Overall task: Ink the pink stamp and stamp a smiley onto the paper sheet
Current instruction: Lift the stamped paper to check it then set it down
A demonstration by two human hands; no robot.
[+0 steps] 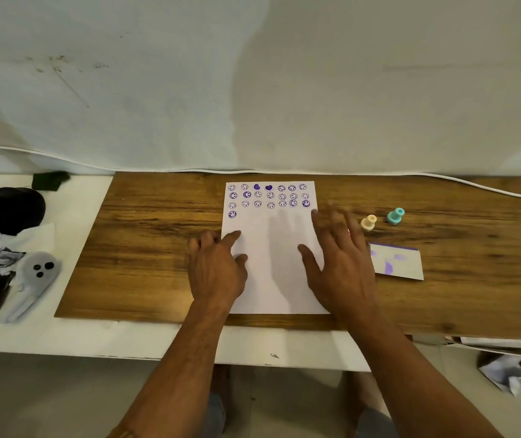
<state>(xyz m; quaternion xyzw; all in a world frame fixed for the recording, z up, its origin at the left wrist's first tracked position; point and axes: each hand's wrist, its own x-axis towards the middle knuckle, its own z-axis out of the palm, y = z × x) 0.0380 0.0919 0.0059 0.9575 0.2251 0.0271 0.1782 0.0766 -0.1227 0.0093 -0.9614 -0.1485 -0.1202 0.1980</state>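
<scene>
The white paper sheet [272, 257] lies on a wooden board, with three rows of purple smileys and two hearts across its top and one more smiley below at the left. My left hand [216, 267] rests on the sheet's left edge, index finger and thumb on the paper, holding nothing. My right hand [340, 257] hovers over the sheet's right edge with its fingers spread and blurred, empty. Just beyond its fingertips stands a pale peach-pink stamp [369, 222]. The ink pad [400, 263], white with purple smears, lies right of that hand.
A teal stamp [395, 215] stands right of the pale one. The wooden board [145, 248] sits on a white table. A grey ghost-shaped toy [36, 276] and dark objects [3, 213] lie at the left. A white cable [474, 188] runs along the back; crumpled paper [506, 374] lies low right.
</scene>
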